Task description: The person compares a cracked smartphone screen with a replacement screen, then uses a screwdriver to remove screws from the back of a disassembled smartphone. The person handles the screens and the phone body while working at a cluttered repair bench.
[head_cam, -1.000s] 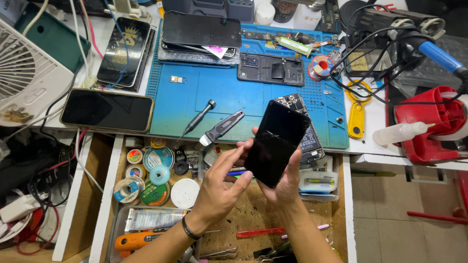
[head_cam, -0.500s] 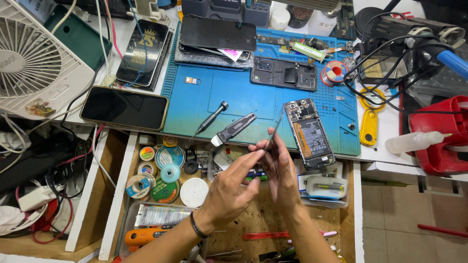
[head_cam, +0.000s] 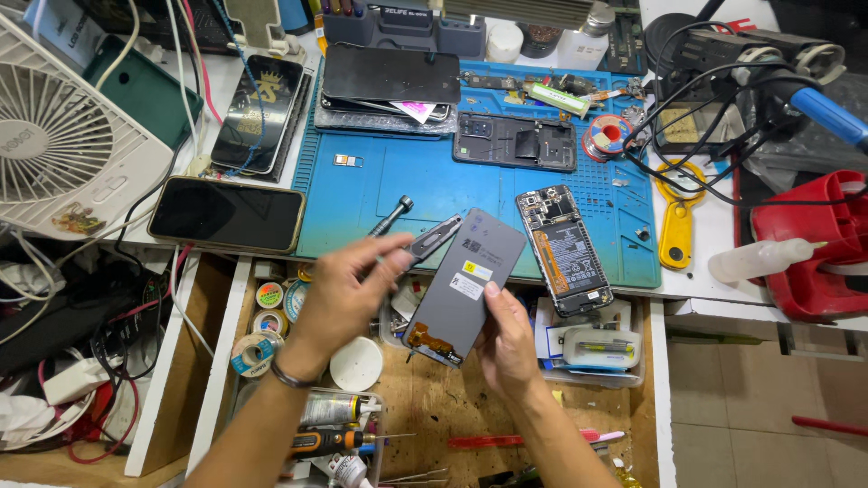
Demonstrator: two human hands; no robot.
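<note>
The grey display panel [head_cam: 466, 285] is pinched at its lower edge in the grip of the right hand [head_cam: 508, 348], back turned up, above the open drawer [head_cam: 434, 398]. The left hand [head_cam: 348, 289], at nine o'clock, is closed around a tool whose tip is blurred. The opened phone [head_cam: 562, 248] lies on the blue mat [head_cam: 425, 194] at two o'clock.

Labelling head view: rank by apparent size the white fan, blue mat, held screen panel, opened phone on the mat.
1. blue mat
2. white fan, cut off at the edge
3. screen panel, held nearer the camera in the right hand, so unsure against the phone
4. opened phone
</note>
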